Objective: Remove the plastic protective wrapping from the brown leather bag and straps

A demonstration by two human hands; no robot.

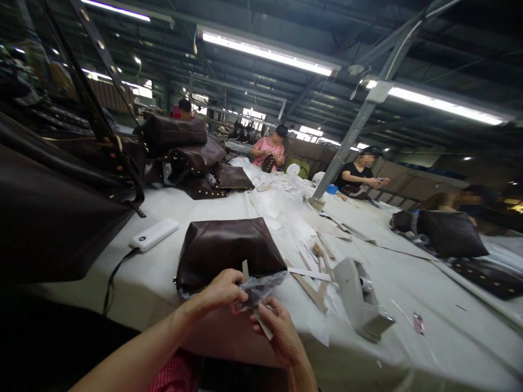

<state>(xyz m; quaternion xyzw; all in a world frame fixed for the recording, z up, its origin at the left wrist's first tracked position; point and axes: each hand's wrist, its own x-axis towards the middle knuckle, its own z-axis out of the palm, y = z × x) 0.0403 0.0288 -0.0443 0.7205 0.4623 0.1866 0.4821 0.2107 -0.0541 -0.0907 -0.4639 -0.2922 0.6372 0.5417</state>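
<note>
A dark brown leather bag (229, 245) lies on its side at the table's near edge, just beyond my hands. My left hand (227, 288) pinches a crumpled piece of clear plastic film (261, 286) at the bag's near side. Close to its fingers, the end of a pale beige strip (245, 269) sticks up. My right hand (280, 321) is closed on the film's lower part, with another strip end (265, 325) between thumb and fingers. Whether both ends belong to one strip, I cannot tell.
On the left are a white power bank (154, 234) with a cord, a large dark bag (53, 212) and piled bags (196, 158). A grey tape dispenser (359, 299), a brush (317, 251) and paper scraps lie right. A metal post (351, 136) rises beyond. Several people work around the table.
</note>
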